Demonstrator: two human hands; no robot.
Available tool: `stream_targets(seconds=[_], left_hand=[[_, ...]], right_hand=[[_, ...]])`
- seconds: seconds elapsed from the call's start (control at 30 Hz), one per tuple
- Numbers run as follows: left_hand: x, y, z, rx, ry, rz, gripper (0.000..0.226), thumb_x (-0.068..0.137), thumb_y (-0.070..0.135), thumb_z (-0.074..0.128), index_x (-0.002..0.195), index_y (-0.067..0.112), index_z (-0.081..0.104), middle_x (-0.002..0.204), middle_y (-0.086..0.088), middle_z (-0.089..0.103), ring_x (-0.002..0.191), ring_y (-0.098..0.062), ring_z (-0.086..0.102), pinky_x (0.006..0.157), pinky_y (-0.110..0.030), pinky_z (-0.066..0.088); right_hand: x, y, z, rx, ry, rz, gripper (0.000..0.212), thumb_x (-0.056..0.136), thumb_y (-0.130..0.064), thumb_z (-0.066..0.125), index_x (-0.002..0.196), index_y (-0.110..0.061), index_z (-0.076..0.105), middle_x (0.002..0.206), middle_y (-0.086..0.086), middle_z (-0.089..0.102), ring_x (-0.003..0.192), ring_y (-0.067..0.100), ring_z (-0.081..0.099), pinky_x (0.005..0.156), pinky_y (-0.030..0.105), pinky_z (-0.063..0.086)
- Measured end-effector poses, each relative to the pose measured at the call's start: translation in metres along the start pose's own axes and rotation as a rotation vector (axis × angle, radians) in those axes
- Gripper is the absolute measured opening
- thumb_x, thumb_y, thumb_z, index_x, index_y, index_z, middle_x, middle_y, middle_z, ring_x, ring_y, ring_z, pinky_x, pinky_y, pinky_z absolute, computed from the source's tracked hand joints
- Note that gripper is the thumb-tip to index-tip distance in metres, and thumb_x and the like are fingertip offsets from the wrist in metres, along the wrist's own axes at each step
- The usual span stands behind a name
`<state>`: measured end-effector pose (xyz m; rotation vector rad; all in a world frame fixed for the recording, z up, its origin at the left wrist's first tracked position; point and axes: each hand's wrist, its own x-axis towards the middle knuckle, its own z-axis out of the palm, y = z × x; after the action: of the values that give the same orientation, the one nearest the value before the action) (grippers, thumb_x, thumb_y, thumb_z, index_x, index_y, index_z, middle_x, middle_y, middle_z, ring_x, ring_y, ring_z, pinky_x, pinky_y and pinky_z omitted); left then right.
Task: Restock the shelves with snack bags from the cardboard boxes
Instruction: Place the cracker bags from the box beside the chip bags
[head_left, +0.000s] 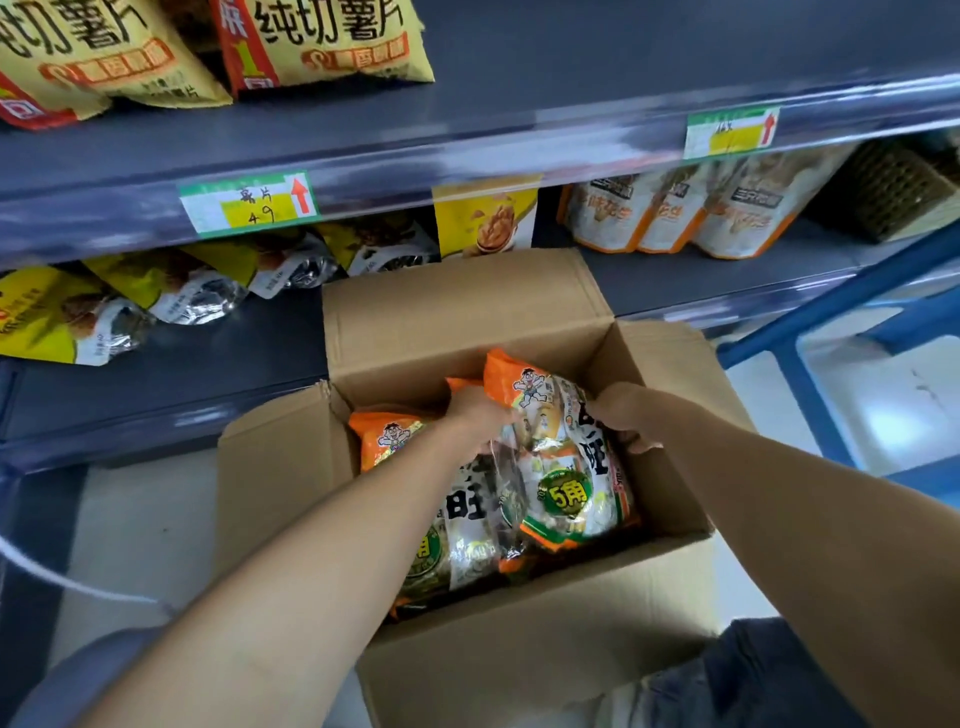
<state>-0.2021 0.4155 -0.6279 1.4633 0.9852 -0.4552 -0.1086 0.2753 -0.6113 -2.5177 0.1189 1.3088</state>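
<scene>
Your left hand (477, 415) and right hand (625, 418) clutch the orange plastic snack bag (563, 470); its slick film could slip.

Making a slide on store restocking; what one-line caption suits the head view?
Left hand and right hand grip an orange snack bag inside an open cardboard box in front of part-stocked shelves.

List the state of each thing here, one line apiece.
cardboard box: open, flaps spread, bags inside
orange snack bag: top end tilted up, gripped on both sides
left hand: grips the bag's left side
right hand: grips the bag's right side
peanut pouches: standing, leaning together
</scene>
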Motion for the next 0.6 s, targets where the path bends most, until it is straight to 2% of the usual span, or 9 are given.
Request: stream_targets(seconds=[0.13,0.2,0.27,0.33,0.4,0.47,0.5,0.57,0.6], left_hand=[[-0.010,0.016,0.002,0.007,-0.107,0.153,0.022,0.091,0.004,0.057,0.110,0.017,0.057,0.113,-0.008,0.063,0.109,-0.028,0.059,0.089,-0.042,0.051],[-0.021,0.027,-0.005,-0.018,-0.176,0.210,0.025,0.093,0.004,0.054,0.111,0.020,0.056,0.111,-0.004,0.063,0.104,-0.025,0.058,0.084,-0.037,0.050],[-0.032,0.038,-0.019,-0.021,-0.221,0.258,0.028,0.094,0.004,0.053,0.117,0.020,0.056,0.113,-0.003,0.062,0.104,-0.023,0.056,0.082,-0.034,0.047],[-0.044,0.051,-0.034,-0.030,-0.268,0.311,0.027,0.095,0.004,0.051,0.117,0.019,0.056,0.110,-0.005,0.063,0.104,-0.024,0.055,0.088,-0.037,0.044],[-0.058,0.067,-0.047,-0.028,-0.317,0.379,0.023,0.095,0.003,0.049,0.107,0.021,0.057,0.105,-0.008,0.062,0.100,-0.024,0.054,0.089,-0.039,0.044],[-0.073,0.084,-0.056,-0.044,-0.356,0.456,0.026,0.094,0.001,0.048,0.108,0.021,0.058,0.100,-0.007,0.064,0.092,-0.023,0.058,0.083,-0.037,0.046],[-0.080,0.093,-0.060,-0.061,-0.367,0.496,0.029,0.094,0.000,0.048,0.114,0.019,0.058,0.098,-0.005,0.065,0.088,-0.021,0.060,0.079,-0.036,0.047],[-0.094,0.111,-0.066,-0.090,-0.364,0.581,0.032,0.094,-0.001,0.047,0.120,0.016,0.055,0.096,-0.005,0.064,0.083,-0.020,0.058,0.073,-0.033,0.044],[-0.101,0.121,-0.068,-0.107,-0.355,0.626,0.030,0.094,-0.001,0.047,0.116,0.017,0.056,0.096,-0.009,0.062,0.083,-0.022,0.056,0.072,-0.032,0.044]], right_hand=[[0.006,0.000,-0.005,0.207,0.002,0.029,0.055,0.100,-0.046,0.036,0.142,-0.012,0.035,0.146,0.016,0.039,0.126,0.038,0.045,0.098,0.047,0.042],[0.006,0.001,-0.012,0.346,-0.052,0.031,0.069,0.093,-0.060,0.039,0.147,-0.017,0.028,0.152,0.012,0.032,0.133,0.041,0.037,0.103,0.050,0.037],[0.003,0.004,-0.023,0.475,-0.158,0.023,0.088,0.082,-0.073,0.044,0.149,-0.021,0.022,0.155,0.012,0.026,0.139,0.040,0.028,0.109,0.053,0.029],[-0.003,0.008,-0.035,0.546,-0.278,-0.017,0.107,0.066,-0.081,0.048,0.151,-0.024,0.018,0.156,0.012,0.024,0.142,0.037,0.023,0.112,0.053,0.023],[-0.013,0.009,-0.048,0.584,-0.349,-0.083,0.120,0.051,-0.081,0.051,0.152,-0.025,0.017,0.156,0.011,0.024,0.143,0.034,0.023,0.112,0.052,0.022],[-0.023,0.010,-0.061,0.629,-0.357,-0.145,0.127,0.042,-0.085,0.058,0.148,-0.024,0.026,0.149,0.009,0.035,0.136,0.034,0.032,0.107,0.050,0.028],[-0.028,0.010,-0.068,0.658,-0.349,-0.172,0.123,0.037,-0.086,0.063,0.139,-0.021,0.037,0.137,0.009,0.045,0.124,0.033,0.042,0.100,0.049,0.033],[-0.042,0.009,-0.083,0.745,-0.328,-0.229,0.088,0.043,-0.080,0.063,0.105,-0.019,0.053,0.102,0.007,0.053,0.092,0.027,0.049,0.087,0.045,0.035],[-0.049,0.008,-0.091,0.781,-0.330,-0.254,0.073,0.048,-0.076,0.062,0.091,-0.019,0.054,0.091,0.005,0.053,0.085,0.025,0.050,0.086,0.044,0.034]])
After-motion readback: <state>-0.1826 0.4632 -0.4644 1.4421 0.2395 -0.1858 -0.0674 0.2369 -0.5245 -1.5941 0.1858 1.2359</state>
